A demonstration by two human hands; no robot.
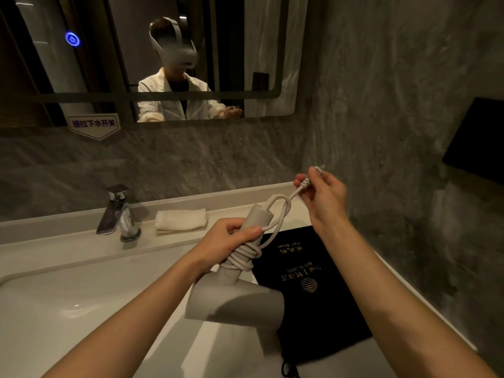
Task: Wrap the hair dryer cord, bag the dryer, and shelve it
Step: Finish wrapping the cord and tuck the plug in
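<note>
Gripping the handle of the pale grey hair dryer (234, 298), the left hand (229, 241) clamps several tight coils of cord (242, 257), the dryer held just left of the black drawstring bag (313, 290). Up right of the bag, the right hand (324, 197) pinches the plug (313, 173); I reckon slack in that last loose loop could let the coils spring off the smooth handle.

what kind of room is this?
Most likely a hotel bathroom vanity: a white sink with a chrome faucet, a wall mirror above, a folded towel on the counter, and a black branded hair dryer bag.
</note>
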